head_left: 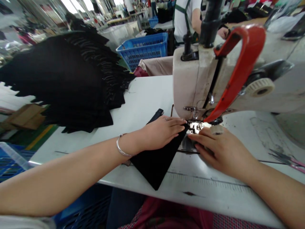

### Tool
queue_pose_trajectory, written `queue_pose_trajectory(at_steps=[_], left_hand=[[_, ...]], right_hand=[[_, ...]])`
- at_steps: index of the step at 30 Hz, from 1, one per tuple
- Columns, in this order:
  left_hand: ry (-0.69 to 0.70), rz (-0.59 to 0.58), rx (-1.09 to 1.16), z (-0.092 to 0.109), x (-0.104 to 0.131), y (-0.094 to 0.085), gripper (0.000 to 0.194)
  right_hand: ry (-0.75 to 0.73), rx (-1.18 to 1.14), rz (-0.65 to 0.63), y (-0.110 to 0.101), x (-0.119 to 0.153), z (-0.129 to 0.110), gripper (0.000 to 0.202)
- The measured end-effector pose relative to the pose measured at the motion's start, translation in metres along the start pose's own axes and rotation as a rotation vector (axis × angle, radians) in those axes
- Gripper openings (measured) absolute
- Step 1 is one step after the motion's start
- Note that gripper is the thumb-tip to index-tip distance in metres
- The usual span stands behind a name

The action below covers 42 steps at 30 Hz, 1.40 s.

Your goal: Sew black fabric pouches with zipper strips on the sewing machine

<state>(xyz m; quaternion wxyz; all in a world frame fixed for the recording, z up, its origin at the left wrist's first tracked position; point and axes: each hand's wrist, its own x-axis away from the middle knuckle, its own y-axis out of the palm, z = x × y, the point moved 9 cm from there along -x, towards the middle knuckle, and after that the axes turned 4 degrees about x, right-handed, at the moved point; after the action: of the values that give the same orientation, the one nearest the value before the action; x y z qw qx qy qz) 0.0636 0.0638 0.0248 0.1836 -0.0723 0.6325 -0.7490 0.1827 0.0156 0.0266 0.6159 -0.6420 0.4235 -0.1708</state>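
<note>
Where the work is shown in the head view, a black, pointed piece of fabric is laid on the smooth white surface, its upper right corner set at the metal foot of an off-white sewing machine. It is pressed down by the left grip, fingers nearly straight, nothing clasped. The right grip is held beside the foot, fingers partly bent; whether anything is pinched cannot be told. Fabric seems to be being guided; flat, even feeding with fingertips kept clear is called for. Beyond, 1 blue slatted plastic basket is seen, contents hidden.
</note>
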Motion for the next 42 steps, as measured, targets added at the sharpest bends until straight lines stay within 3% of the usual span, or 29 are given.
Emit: queue_pose_trajectory(at_steps=[5, 11, 20, 22, 28, 34, 39, 42], left_hand=[[0.037, 0.069, 0.083, -0.006, 0.005, 0.000, 0.035], [0.039, 0.064, 0.032, -0.006, 0.004, 0.003, 0.034], [-0.125, -0.006, -0.193, 0.028, 0.002, 0.009, 0.040], [-0.130, 0.027, -0.181, 0.030, 0.003, 0.006, 0.036], [-0.175, 0.157, -0.022, 0.022, 0.009, -0.006, 0.028], [-0.202, 0.173, 0.074, 0.025, 0.007, -0.008, 0.032], [-0.271, 0.218, 0.153, 0.015, 0.008, -0.008, 0.029], [-0.313, 0.223, 0.165, 0.006, 0.008, -0.009, 0.027]], right_hand=[[-0.015, -0.004, 0.008, -0.002, -0.001, -0.002, 0.030], [-0.013, -0.002, -0.004, -0.003, -0.002, -0.002, 0.030], [-0.074, -0.040, 0.027, -0.005, 0.004, -0.003, 0.032], [-0.099, -0.042, 0.042, -0.007, 0.005, -0.006, 0.033], [-0.084, -0.015, -0.035, 0.000, 0.001, -0.015, 0.031], [-0.075, 0.023, -0.036, 0.000, 0.001, -0.018, 0.029], [-0.006, 0.036, 0.036, -0.003, 0.000, -0.011, 0.027], [0.019, 0.080, -0.001, 0.001, -0.002, -0.009, 0.026]])
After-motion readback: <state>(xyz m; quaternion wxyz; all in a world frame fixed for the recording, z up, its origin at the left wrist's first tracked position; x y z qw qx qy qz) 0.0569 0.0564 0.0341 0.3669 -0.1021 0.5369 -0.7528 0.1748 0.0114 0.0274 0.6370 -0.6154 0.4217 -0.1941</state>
